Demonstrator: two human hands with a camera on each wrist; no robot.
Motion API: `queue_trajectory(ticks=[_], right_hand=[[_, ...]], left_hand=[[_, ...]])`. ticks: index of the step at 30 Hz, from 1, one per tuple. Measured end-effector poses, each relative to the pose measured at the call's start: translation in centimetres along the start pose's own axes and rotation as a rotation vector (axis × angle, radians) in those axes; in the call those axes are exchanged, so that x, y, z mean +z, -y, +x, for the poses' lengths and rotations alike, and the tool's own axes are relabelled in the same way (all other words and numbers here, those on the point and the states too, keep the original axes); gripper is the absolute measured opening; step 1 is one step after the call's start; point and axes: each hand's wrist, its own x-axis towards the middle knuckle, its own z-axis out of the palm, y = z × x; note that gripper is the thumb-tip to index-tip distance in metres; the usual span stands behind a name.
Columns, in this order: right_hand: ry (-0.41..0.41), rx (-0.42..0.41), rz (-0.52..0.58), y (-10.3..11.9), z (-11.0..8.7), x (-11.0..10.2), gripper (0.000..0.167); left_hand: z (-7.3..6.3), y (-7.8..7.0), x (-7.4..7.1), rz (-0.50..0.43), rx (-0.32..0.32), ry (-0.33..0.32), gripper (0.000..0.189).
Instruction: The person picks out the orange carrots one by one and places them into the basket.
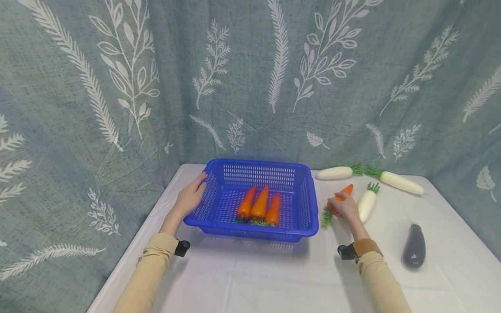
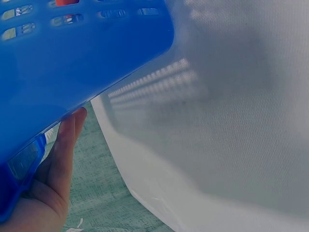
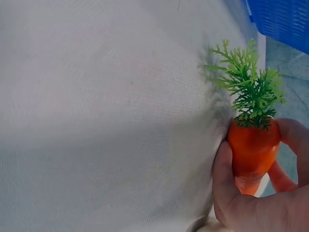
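My right hand (image 1: pixel 344 206) pinches an orange carrot (image 3: pixel 253 150) with a feathery green top, to the right of the blue basket (image 1: pixel 250 234). The right wrist view shows thumb and fingers on opposite sides of its thick end. At the basket's left rim, my left hand (image 1: pixel 189 198) rests with fingers straight. In the left wrist view, its fingers (image 2: pixel 67 140) lie against the blue plastic. Three more carrots (image 1: pixel 260 204) lie side by side in the basket, leafy ends toward me.
Behind the right hand lie a white radish (image 1: pixel 334 173) and another radish (image 1: pixel 401 182), leaves meeting. A third radish (image 1: pixel 367 204) is close beside that hand. Farther right is a dark eggplant (image 1: pixel 414 247). A patterned green curtain (image 1: pixel 250 87) hangs behind the white table (image 1: pixel 254 278).
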Motion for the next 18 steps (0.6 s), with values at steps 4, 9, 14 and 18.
queue_trajectory(ticks=[4,9,14,18], right_hand=[[-0.002,0.020,0.005,0.06,0.00,-0.04,0.053],[-0.002,0.007,0.006,0.02,0.00,-0.03,0.053],[-0.005,-0.001,0.009,0.02,-0.06,0.02,0.053],[-0.008,0.004,-0.005,-0.01,-0.09,0.07,0.052]], left_hand=[[0.06,-0.08,-0.07,-0.003,0.000,0.005,0.047],[0.02,-0.15,-0.08,0.008,0.004,0.001,0.047],[-0.01,-0.11,-0.03,0.008,0.008,-0.006,0.047],[-0.01,-0.13,0.03,0.011,-0.001,-0.006,0.047]])
